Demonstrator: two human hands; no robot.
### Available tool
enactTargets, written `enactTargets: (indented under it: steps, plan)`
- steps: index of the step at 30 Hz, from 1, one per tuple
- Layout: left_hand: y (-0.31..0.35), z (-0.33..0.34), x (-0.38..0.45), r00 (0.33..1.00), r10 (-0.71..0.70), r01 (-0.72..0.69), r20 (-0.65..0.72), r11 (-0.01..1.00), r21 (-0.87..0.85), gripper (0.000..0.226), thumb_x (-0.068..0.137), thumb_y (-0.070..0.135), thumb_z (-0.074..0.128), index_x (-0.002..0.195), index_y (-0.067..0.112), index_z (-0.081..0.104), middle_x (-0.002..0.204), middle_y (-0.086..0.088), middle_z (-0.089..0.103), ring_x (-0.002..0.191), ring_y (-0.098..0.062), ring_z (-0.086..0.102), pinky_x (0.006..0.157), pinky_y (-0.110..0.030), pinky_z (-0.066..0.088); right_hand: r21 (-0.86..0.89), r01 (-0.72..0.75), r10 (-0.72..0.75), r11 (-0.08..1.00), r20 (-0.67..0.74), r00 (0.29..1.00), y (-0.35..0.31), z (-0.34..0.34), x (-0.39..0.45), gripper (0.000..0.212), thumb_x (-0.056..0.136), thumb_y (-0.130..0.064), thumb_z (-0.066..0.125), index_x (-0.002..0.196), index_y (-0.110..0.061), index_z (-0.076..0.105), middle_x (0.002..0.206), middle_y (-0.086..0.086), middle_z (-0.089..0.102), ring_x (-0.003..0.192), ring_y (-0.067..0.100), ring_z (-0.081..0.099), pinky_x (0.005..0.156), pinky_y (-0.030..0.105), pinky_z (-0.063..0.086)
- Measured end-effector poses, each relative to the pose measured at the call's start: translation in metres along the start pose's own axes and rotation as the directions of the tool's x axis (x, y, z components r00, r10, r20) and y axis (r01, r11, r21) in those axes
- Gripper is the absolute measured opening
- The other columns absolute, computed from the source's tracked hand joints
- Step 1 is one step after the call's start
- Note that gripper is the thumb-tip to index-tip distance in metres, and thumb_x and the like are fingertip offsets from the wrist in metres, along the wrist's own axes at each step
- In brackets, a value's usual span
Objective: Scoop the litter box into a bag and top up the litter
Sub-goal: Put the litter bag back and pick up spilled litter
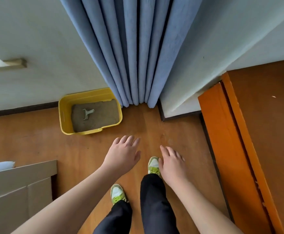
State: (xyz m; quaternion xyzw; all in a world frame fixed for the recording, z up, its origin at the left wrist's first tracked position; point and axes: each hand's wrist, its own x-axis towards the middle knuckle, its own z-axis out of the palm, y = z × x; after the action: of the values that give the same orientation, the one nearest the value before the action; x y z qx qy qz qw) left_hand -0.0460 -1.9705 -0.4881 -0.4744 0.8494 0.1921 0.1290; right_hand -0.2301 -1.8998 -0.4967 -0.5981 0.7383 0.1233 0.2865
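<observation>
Hands [123, 153] apart from litter box [65, 115] ahead-left

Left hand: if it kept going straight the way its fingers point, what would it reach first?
Probably bare floor. The left hand points up the frame, just right of the litter box, toward the curtain. Depth is unclear, so it might pass above the floor and meet the curtain.

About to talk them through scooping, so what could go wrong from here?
No bag is in view, so scooped waste may have nowhere to go. The scoop lies half sunk in the litter, and both the left hand and right hand are bare. The curtain hangs beside the yellow box and could catch spilled litter.
</observation>
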Motion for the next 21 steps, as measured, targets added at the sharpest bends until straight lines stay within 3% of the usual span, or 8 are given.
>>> enactTargets:
  steps: [7, 12, 16, 21]
  plan:
    - [-0.033, 0.055, 0.092, 0.991, -0.127, 0.127, -0.044, 0.992, -0.005, 0.053, 0.099, 0.049, 0.034, 0.142, 0.021, 0.047, 0.138, 0.001, 0.056, 0.129, -0.02, 0.05, 0.108, -0.039, 0.038, 0.012, 0.102, -0.102, 0.995, -0.006, 0.995, 0.004, 0.056, 0.125, 0.055, 0.101, -0.039, 0.034, 0.152, -0.023, 0.022, 0.152, 0.0, 0.035, 0.138, 0.019, 0.036, 0.113, 0.035, 0.029]
    - [-0.061, 0.147, 0.154, 0.988, -0.149, 0.147, -0.03, 0.988, -0.048, 0.055, 0.101, 0.05, 0.029, 0.148, 0.023, 0.037, 0.146, 0.002, 0.047, 0.135, -0.018, 0.042, 0.111, -0.035, 0.033, -0.008, 0.097, -0.097, 0.995, -0.036, 0.995, 0.024, 0.126, 0.206, 0.056, 0.099, -0.035, 0.041, 0.152, -0.022, 0.025, 0.15, -0.002, 0.038, 0.136, 0.02, 0.038, 0.112, 0.034, 0.029]
    - [-0.08, 0.228, 0.181, 0.99, -0.141, 0.141, 0.0, 0.988, -0.064, 0.058, 0.099, 0.05, 0.022, 0.149, 0.023, 0.036, 0.146, 0.002, 0.047, 0.134, -0.019, 0.043, 0.11, -0.035, 0.035, -0.067, 0.088, -0.089, 0.994, -0.009, 0.996, 0.045, 0.187, 0.26, 0.058, 0.101, -0.036, 0.037, 0.154, -0.024, 0.015, 0.154, -0.004, 0.03, 0.141, 0.022, 0.029, 0.114, 0.034, 0.024]
    - [-0.086, 0.31, 0.207, 0.989, -0.145, 0.149, 0.04, 0.983, -0.11, 0.057, 0.101, 0.05, 0.027, 0.151, 0.025, 0.028, 0.149, 0.003, 0.043, 0.136, -0.018, 0.04, 0.11, -0.034, 0.033, -0.119, 0.1, -0.098, 0.988, 0.026, 0.995, 0.074, 0.246, 0.303, 0.056, 0.101, -0.036, 0.034, 0.153, -0.026, 0.017, 0.152, -0.004, 0.031, 0.139, 0.023, 0.031, 0.111, 0.036, 0.027]
